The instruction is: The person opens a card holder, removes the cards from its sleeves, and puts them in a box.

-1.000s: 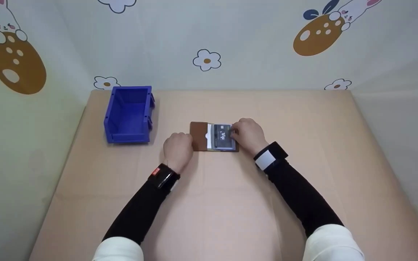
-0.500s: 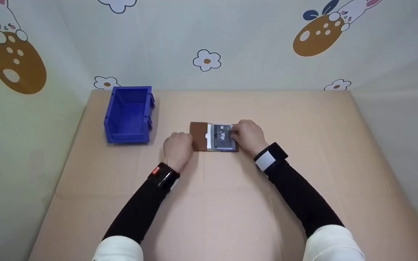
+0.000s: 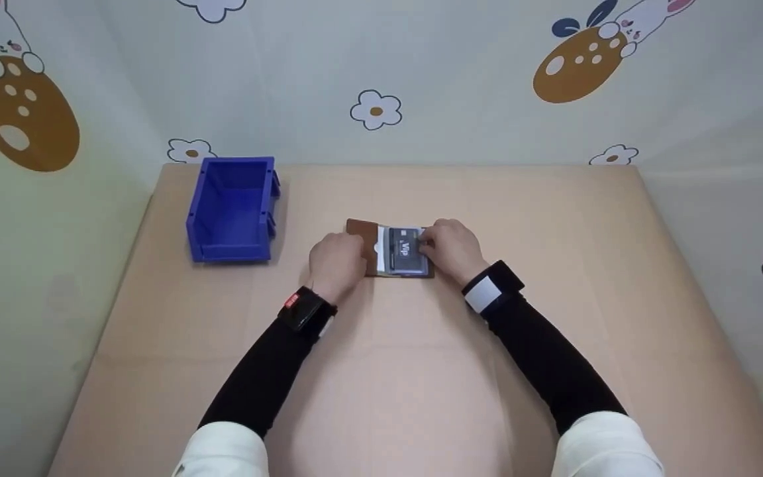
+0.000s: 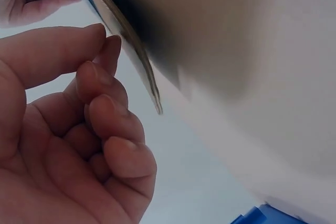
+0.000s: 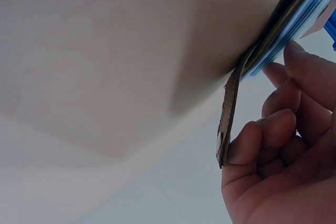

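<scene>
A brown card wallet [image 3: 368,228] lies spread out near the table's middle, its left flap tilted up a little. Clear card sleeves [image 3: 411,270] fill its right side, with a dark card [image 3: 405,248] marked "Vip" on top. My left hand [image 3: 337,265] covers part of the left flap. Its thumb and forefinger meet at the wallet's near edge in the left wrist view, the other fingers curled. With thumb and forefinger, my right hand [image 3: 453,248] pinches the sleeves' right edge. Beside its curled fingers, a strap [image 5: 227,121] with a snap sticks out from the wallet.
A blue plastic bin [image 3: 232,253] stands at the table's back left, left of the wallet. Patterned cloth walls [image 3: 461,86] rise behind the table [image 3: 554,318] and along both sides.
My left hand has shifted right and slightly away from me, from the wallet's left edge onto its flap, which now tilts up. The right hand stays almost still.
</scene>
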